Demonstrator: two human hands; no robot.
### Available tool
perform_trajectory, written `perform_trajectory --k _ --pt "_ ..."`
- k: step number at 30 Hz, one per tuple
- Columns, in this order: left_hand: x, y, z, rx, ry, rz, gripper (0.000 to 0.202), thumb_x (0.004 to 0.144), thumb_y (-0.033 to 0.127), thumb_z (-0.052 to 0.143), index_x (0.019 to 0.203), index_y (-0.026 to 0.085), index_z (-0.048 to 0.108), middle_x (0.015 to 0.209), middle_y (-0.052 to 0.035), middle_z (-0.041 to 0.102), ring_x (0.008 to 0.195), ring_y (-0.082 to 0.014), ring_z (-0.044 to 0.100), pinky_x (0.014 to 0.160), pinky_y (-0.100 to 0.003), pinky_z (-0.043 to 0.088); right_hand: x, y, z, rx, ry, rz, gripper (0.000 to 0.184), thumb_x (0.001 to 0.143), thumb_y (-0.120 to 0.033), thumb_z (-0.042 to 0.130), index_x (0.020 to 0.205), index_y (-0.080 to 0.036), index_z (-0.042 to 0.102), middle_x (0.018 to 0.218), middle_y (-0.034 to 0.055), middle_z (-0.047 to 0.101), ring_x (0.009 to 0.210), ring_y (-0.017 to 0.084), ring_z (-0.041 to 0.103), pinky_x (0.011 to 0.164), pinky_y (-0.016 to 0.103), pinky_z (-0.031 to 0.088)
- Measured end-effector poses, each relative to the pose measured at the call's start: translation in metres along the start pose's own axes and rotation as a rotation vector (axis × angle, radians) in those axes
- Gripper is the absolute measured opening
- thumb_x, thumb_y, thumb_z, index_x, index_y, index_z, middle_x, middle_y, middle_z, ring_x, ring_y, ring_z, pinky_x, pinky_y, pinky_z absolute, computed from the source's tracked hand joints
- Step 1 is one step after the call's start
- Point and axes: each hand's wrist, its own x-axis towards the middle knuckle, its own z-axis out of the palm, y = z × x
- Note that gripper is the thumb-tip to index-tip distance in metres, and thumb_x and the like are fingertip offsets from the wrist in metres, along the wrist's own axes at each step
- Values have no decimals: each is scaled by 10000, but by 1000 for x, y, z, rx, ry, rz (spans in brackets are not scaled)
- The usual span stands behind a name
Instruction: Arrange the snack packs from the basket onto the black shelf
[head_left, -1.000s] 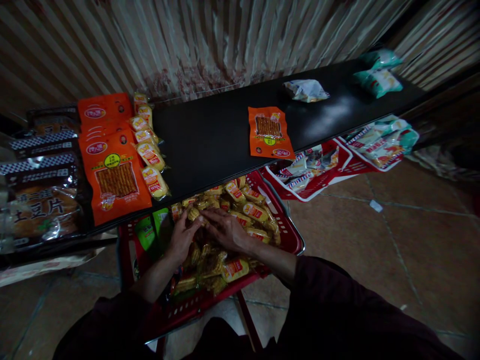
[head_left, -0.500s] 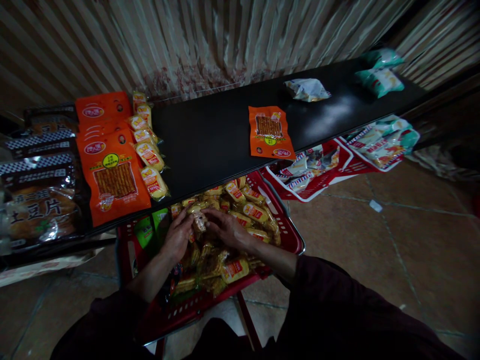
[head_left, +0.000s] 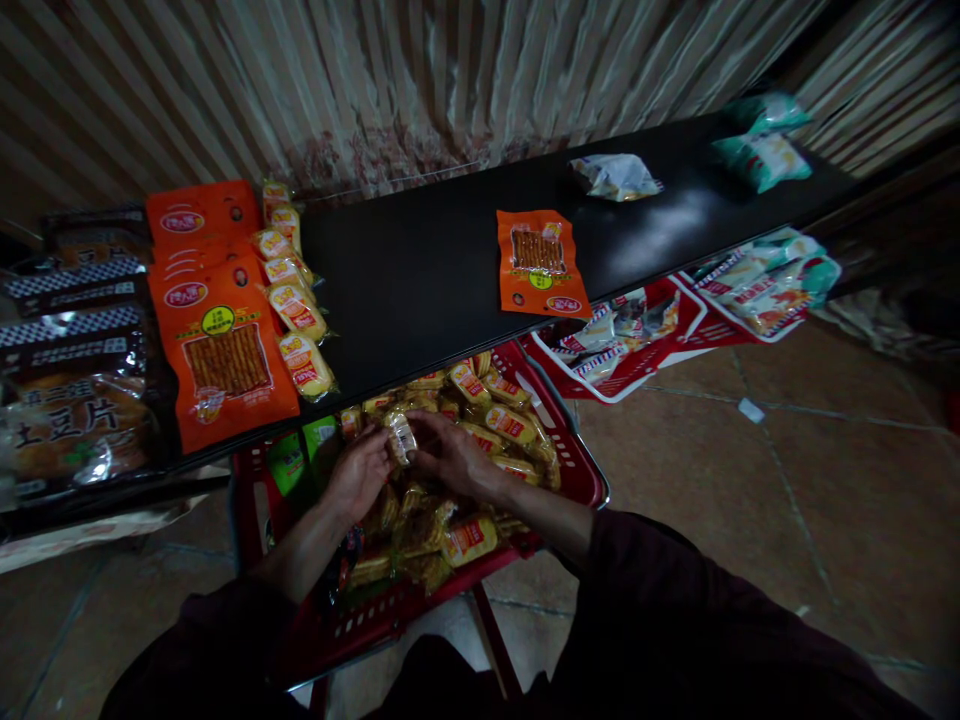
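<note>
Over a red shopping basket (head_left: 592, 478), my hands hold a small clear-wrapped cracker packet (head_left: 402, 438) between them, its pale back with dark print facing up. My right hand (head_left: 459, 458) grips the packet from the right with thumb and fingers. From the other side, the fingertips of my left hand (head_left: 361, 472) are closed against its left edge. Below lie several more yellow cracker packets (head_left: 469, 540) with red and orange labels, heaped in the basket. A bright green bag (head_left: 288, 462) sits at the basket's left side.
Along the black shelf (head_left: 420, 270) stand a row of cracker packets (head_left: 298, 312), orange snack bags (head_left: 225, 360), dark potato-chip bags (head_left: 75, 420) and a lone orange bag (head_left: 541, 262). Farther right are a white bag (head_left: 616, 177), green bags (head_left: 765, 160) and another red basket (head_left: 637, 372) with bags.
The held cracker packet has turned so its printed pale back shows more clearly. My left hand's fingers have shifted slightly on it; the shelf goods stay put.
</note>
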Motion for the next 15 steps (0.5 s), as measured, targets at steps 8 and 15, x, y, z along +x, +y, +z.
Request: perform_trajectory --k 8,15 --pt "1 0 -1 -36 53 -9 186 705 52 642 846 159 588 823 -18 667 698 -100 623 633 -215 487 -3 -4 -2 -120 -22 -98 513 792 -178 607 1282 -220 464 1149 102 579 1034 222 567 895 403 457" --pt "1 2 0 -106 82 -13 218 739 22 601 889 174 562 796 -8 665 687 -90 623 641 -209 492 -3 -5 -1 -139 -26 -156 448 818 -175 566 1257 -193 481 1133 108 579 1037 214 562 898 388 467"
